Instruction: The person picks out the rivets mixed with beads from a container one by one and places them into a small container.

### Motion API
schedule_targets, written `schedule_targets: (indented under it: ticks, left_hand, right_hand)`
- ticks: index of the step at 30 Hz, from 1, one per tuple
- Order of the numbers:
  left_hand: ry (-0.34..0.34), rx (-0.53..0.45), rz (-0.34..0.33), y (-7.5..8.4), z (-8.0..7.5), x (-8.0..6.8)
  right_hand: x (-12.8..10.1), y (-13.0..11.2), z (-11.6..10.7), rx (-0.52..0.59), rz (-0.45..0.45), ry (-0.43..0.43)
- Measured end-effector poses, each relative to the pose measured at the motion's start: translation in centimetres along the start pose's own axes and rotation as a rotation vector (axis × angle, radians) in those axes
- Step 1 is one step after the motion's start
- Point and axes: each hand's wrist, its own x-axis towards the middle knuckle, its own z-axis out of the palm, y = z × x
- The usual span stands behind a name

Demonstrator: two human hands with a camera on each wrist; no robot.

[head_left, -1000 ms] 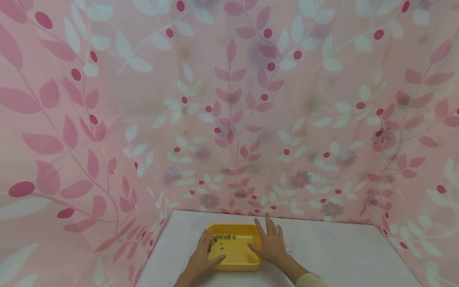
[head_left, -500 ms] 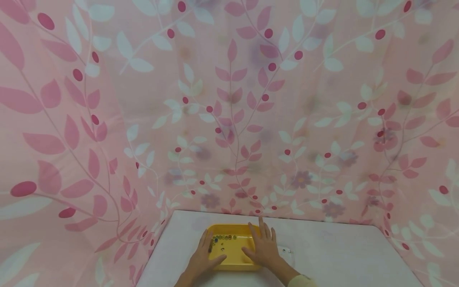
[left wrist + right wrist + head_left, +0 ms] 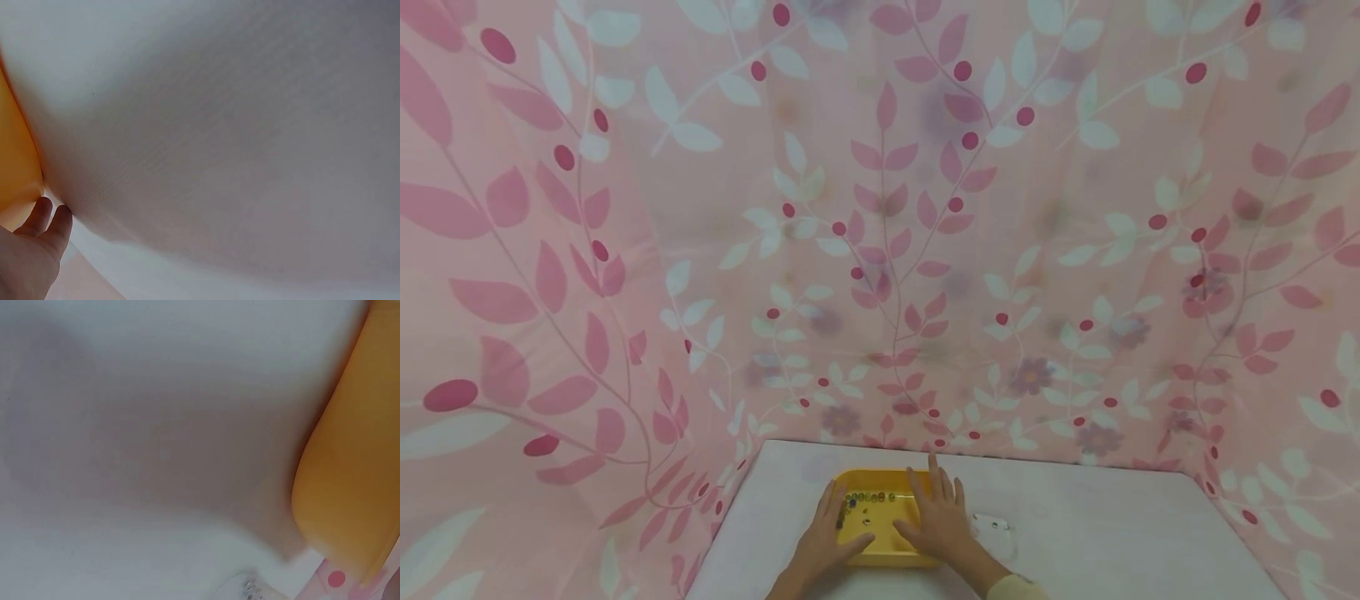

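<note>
A yellow tray (image 3: 880,482) sits on the white table (image 3: 1097,525) near its back left. Several small dark beads (image 3: 867,498) lie along the tray's far inner edge. My left hand (image 3: 822,542) rests on the tray's left rim, fingers straight and thumb reaching inward. My right hand (image 3: 934,521) lies flat over the tray's right side, fingers spread and pointing away. In the left wrist view, the fingertips (image 3: 50,219) of my left hand touch the table beside the yellow tray (image 3: 15,162). In the right wrist view only the tray's wall (image 3: 353,462) and the table show.
A small clear item (image 3: 994,528) with dark dots lies on the table just right of my right hand. Pink leaf-patterned cloth (image 3: 880,217) walls in the table at the back and both sides. A pale sleeve cuff (image 3: 1017,588) shows at the bottom edge.
My right hand has slid left across the tray, uncovering the small clear item on the table. The left hand has stayed on the left rim.
</note>
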Motion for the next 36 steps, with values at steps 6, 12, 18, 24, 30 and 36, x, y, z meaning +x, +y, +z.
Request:
schedule_targets:
  ticks: [6,12,18,24,30,36]
  left_hand:
    - [0.0,0.0,-0.004,-0.3,0.1,0.0]
    - [0.01,0.008,0.002,-0.4,0.2,-0.2]
    - [0.009,0.004,0.002,-0.5,0.1,-0.1]
    - [0.013,0.02,0.021,-0.6,0.0,0.2]
    - [0.008,-0.025,0.028,-0.2,-0.3,0.0]
    - [0.001,0.009,0.016,0.0,-0.1,0.0]
  right_hand:
    - [0.0,-0.6,0.9,0.002,-0.028,0.024]
    - [0.5,-1.4,1.2,0.018,0.0,-0.018]
    - [1.0,-2.3,1.7,0.027,-0.031,-0.007]
    - [1.5,-3.4,1.6,0.08,0.001,-0.077]
    - [1.8,-3.9,1.8,0.064,0.007,-0.11]
    - [2.0,-4.2,2.0,0.189,-0.005,-0.104]
